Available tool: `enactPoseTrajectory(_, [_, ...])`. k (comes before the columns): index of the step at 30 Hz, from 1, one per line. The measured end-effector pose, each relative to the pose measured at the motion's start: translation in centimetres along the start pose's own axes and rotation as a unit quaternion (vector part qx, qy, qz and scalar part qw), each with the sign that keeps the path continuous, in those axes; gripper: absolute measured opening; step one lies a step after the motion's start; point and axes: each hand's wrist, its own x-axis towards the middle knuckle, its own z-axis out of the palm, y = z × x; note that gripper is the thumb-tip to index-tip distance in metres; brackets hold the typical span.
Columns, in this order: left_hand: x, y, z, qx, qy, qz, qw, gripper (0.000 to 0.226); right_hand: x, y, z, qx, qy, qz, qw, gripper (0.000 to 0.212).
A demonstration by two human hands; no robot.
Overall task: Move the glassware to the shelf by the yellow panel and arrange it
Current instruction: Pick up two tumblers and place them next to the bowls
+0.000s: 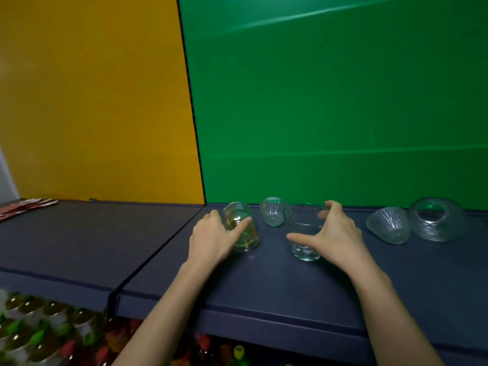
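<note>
On the dark blue shelf (264,283) in front of the green panel stand several glasses. My left hand (211,237) grips a yellow-tinted glass (244,237), thumb behind it and index finger across its front. My right hand (335,233) is spread around a clear tumbler (303,233), thumb in front and fingers at its far rim. A small ribbed glass cup (273,213) stands behind, between the two. At the right, a ribbed glass bowl (389,228) lies tilted beside a stack of glass bowls (435,220).
The yellow panel (92,101) rises at the left over a second dark shelf section (79,241), split from the right one by a gap. Red packets (23,207) lie at its far left. Bottles with coloured caps (39,331) fill the level below.
</note>
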Motion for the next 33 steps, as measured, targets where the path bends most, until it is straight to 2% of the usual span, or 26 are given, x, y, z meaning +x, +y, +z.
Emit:
enactPoseTrajectory(5, [2.8, 0.6, 1.3, 0.017, -0.068, -0.036, 0.997, 0.099, -1.2, -0.1, 0.0, 0.016, 0.044, 0.004, 0.999, 0.104])
enactPoseTrajectory(9, [4.6, 0.8, 1.5, 0.048, -0.125, -0.045, 0.990, 0.110, -2.1, -0.4, -0.1, 0.038, 0.095, 0.001, 0.995, 0.102])
enactPoseTrajectory(12, [5.6, 0.7, 1.6, 0.025, -0.174, -0.052, 0.983, 0.106, -2.7, -0.5, -0.4, 0.053, 0.126, 0.001, 0.991, 0.101])
enactPoseTrajectory(18, [6.4, 0.4, 1.9, -0.025, -0.226, -0.044, 0.973, 0.082, -3.5, -0.2, -0.5, 0.061, 0.152, 0.009, 0.986, 0.099])
enactPoseTrajectory(22, [5.3, 0.2, 1.1, -0.054, -0.177, 0.003, 0.983, 0.062, -4.0, 0.1, -0.8, 0.076, 0.170, 0.015, 0.982, 0.097])
enactPoseTrajectory(25, [4.0, 0.4, -0.2, -0.116, -0.113, 0.054, 0.985, 0.061, -4.4, 0.4, -1.5, 0.099, 0.181, 0.018, 0.978, 0.096])
enactPoseTrajectory(30, [0.9, 3.4, -1.2, -0.258, -0.065, 0.141, 0.954, 0.066, -5.8, 1.7, -4.0, 0.112, 0.214, 0.032, 0.970, 0.099])
enactPoseTrajectory(33, [-1.2, 6.6, -0.6, -0.347, -0.082, 0.176, 0.918, 0.065, -7.5, 3.1, -6.6, 0.108, 0.243, 0.047, 0.963, 0.101])
